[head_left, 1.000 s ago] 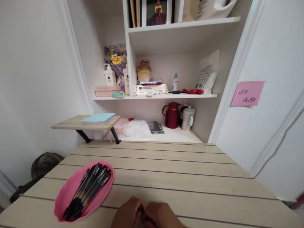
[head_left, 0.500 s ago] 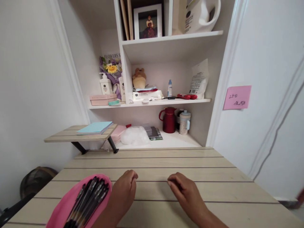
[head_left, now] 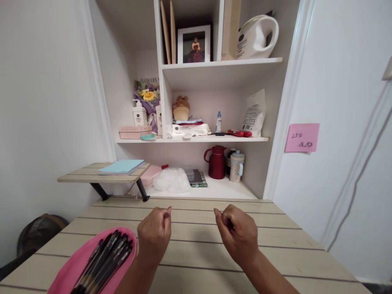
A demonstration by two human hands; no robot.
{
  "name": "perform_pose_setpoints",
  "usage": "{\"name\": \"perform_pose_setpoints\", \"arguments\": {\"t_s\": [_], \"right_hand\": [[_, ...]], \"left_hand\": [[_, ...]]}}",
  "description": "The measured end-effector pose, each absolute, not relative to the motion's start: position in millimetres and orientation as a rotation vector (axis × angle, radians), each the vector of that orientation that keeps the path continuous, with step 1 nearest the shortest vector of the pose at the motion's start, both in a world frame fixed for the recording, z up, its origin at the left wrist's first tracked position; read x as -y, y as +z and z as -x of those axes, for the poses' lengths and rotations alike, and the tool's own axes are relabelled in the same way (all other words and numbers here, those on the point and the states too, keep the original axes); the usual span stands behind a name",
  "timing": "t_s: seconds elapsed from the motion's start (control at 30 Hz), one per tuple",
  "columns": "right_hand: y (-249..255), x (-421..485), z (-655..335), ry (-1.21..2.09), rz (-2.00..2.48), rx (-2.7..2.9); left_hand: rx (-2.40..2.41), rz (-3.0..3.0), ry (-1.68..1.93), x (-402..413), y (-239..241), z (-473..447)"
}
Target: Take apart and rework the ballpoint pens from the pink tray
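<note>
Both hands are raised above the slatted wooden desk (head_left: 196, 281), a gap between them. My left hand (head_left: 154, 233) is curled into a fist, thumb resting along the top, with nothing showing in it. Its nearest object is the pink oval tray (head_left: 63, 265), which lies to its left and is partly covered by my forearm. Several black pens (head_left: 102, 261) lie bunched together in that tray. My right hand (head_left: 237, 232) is also closed in a fist, thumb pointing inward, and nothing shows in it either.
A small raised shelf (head_left: 76, 174) at the desk's left bears blue paper (head_left: 122, 166). Behind the desk stands white shelving (head_left: 214, 139) with a red jug (head_left: 217, 162), a cup (head_left: 237, 166) and a plastic bag (head_left: 172, 179). A pink note (head_left: 302, 137) sticks to the right wall.
Both hands have risen a little and closed more tightly into fists, thumbs now along the top. The view has tilted up slightly. The pens remain in the tray.
</note>
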State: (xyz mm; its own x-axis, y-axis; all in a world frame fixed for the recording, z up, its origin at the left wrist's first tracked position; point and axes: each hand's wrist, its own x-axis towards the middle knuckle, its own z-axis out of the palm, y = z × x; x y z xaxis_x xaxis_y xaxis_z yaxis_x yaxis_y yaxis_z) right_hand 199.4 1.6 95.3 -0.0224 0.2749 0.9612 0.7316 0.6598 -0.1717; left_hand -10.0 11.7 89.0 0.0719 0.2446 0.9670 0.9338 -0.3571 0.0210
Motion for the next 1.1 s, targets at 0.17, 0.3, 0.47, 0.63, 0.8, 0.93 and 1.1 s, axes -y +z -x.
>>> {"name": "perform_pose_setpoints", "arguments": {"t_s": [0.17, 0.3, 0.47, 0.63, 0.8, 0.93, 1.1], "right_hand": [[90.6, -8.7, -210.4, -0.487, 0.780, 1.572], [80.9, -19.8, -219.7, -0.585, 0.942, 1.587], [69.3, -36.3, -219.4, -0.780, 1.347, 1.604], [66.4, -38.1, -218.7, -0.835, 1.402, 1.597], [70.6, -31.4, -218.4, -0.884, 1.372, 1.544], [69.8, -32.1, -219.0, -0.889, 1.344, 1.536], [67.7, -36.8, -221.3, -0.862, 1.371, 1.536]], "left_hand": [[1.117, 1.731, -1.325, -17.0, 79.0, 19.2], [1.270, 1.747, -1.162, -19.6, 67.3, 30.2], [1.756, 1.784, -0.724, -22.5, 67.7, 25.4], [1.780, 1.804, -0.671, -13.7, 81.2, 18.8], [1.731, 1.740, -0.642, -7.1, 89.2, 15.2], [1.732, 1.787, -0.604, -9.6, 87.3, 15.4], [1.842, 1.869, -0.548, -15.6, 85.2, 15.3]]}}
